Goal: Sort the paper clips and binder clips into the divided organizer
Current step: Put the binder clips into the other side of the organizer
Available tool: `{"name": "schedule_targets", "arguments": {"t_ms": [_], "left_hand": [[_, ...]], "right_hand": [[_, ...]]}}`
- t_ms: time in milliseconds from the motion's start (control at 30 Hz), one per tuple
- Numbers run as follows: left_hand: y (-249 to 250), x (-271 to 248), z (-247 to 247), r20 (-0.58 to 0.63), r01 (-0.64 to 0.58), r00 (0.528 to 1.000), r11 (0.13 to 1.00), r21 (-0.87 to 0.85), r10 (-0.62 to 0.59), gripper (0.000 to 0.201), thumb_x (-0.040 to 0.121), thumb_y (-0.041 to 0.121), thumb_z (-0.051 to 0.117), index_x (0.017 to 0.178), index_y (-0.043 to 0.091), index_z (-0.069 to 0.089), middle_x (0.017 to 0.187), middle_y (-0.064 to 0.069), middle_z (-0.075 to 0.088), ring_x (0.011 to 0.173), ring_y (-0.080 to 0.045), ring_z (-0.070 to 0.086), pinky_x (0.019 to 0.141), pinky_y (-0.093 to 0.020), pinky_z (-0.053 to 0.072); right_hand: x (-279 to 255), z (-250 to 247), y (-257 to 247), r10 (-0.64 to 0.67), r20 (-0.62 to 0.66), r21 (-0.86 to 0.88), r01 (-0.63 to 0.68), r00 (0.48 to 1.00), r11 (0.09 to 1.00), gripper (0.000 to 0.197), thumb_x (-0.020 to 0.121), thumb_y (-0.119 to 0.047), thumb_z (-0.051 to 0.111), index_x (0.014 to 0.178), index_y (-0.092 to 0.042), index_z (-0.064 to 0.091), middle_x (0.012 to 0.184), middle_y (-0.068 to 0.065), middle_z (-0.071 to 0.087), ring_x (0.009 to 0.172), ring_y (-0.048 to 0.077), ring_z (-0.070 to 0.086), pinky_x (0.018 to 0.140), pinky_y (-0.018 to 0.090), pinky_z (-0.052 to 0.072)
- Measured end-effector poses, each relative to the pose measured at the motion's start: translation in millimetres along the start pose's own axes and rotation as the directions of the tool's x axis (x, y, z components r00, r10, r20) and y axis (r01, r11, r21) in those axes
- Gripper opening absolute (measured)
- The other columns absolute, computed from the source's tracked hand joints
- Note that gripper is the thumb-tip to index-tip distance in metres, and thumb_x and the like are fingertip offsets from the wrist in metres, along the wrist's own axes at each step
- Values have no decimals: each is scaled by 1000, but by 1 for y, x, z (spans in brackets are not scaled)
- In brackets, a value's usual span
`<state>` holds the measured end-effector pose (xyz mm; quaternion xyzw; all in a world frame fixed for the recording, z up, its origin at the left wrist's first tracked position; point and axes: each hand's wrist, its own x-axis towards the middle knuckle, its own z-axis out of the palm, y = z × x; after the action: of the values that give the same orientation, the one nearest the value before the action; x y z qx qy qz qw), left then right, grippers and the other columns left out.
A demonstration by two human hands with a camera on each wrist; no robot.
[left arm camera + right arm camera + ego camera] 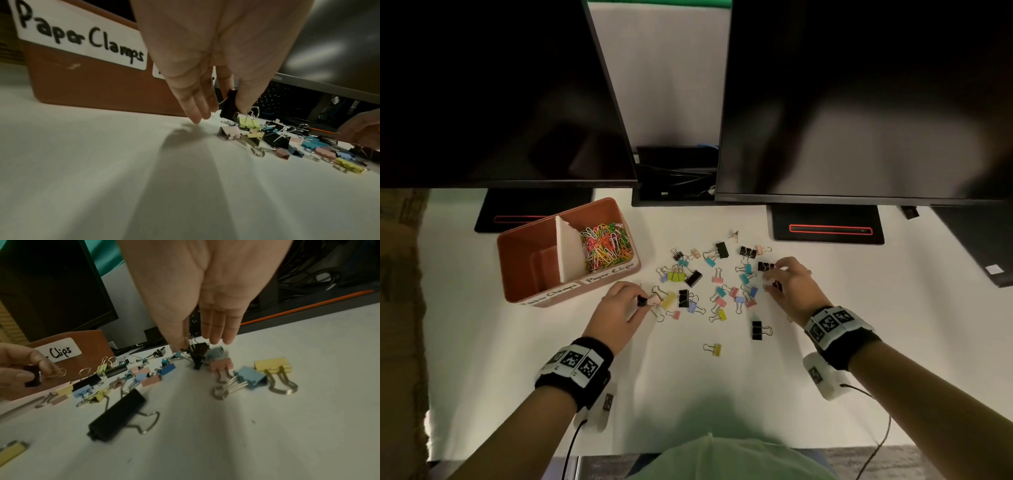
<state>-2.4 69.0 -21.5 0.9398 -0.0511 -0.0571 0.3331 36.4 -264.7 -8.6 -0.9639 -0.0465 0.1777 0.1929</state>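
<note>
A brown divided organizer (517, 294) stands at the left of the white table; its right compartment holds coloured paper clips (606, 246), and its left compartment, labelled "Paper Clamps" (82, 37), looks empty. Several binder clips (717, 291) in black, pink, blue and yellow lie scattered in the middle. My left hand (619, 311) pinches a small black binder clip (642, 301) (230, 104) just right of the organizer. My right hand (791, 284) pinches another small black binder clip (198, 352) by its wire handles at the pile's right edge.
Two dark monitors (859, 102) hang over the back of the table, their black stands (825, 226) behind the pile. Cables (678, 171) run between them. A larger black binder clip (756, 330) and a yellow one (715, 349) lie nearer to me.
</note>
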Motion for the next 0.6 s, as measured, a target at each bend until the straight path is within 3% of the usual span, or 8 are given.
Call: {"name": "schedule_targets", "arguments": {"t_ms": [67,167,300,400,500,600], "left_hand": [[-1,-2,-1,-5,24,1000,1000,12,-24,16,81,12,68,95,10,62,99,-1,55,84,-11,51,79,-23,42],[0,-3,4,1,63,998,998,9,-63,15,81,12,67,95,10,61,100,-2,52,82,-14,52,79,-27,47],[4,3,11,46,125,991,992,-1,-125,16,80,13,67,91,14,56,104,0,46,83,-14,52,83,-30,48],[6,8,15,125,174,977,985,1,-173,34,76,13,71,106,19,55,114,-2,44,93,-20,54,91,-34,47],[6,11,19,185,151,971,988,22,-153,45,74,8,72,115,22,59,119,-6,44,107,-22,50,100,-34,42],[8,13,19,167,169,972,986,-16,-164,34,74,2,71,104,16,64,120,-8,44,104,-24,50,96,-31,43]], "right_hand": [[-2,2,-1,-3,-15,-50,3,1000,999,35,87,-33,62,120,-20,59,136,5,43,115,25,51,99,36,46],[-3,9,-19,-113,12,-137,113,994,984,46,83,-45,61,125,-28,51,137,2,43,122,23,45,103,43,42],[5,20,-62,-343,173,-64,358,923,932,58,84,-38,62,136,-29,39,140,3,39,120,19,47,105,44,40],[15,29,-95,-404,289,-109,449,868,887,62,85,-34,62,140,-29,32,141,7,37,125,24,41,106,45,35],[26,40,-115,-347,356,-174,426,868,888,58,84,-31,64,136,-26,38,133,10,37,118,28,42,101,44,39],[33,50,-120,-327,360,-117,390,874,913,34,85,-17,63,118,-12,57,121,13,40,102,33,50,92,44,47]]}}
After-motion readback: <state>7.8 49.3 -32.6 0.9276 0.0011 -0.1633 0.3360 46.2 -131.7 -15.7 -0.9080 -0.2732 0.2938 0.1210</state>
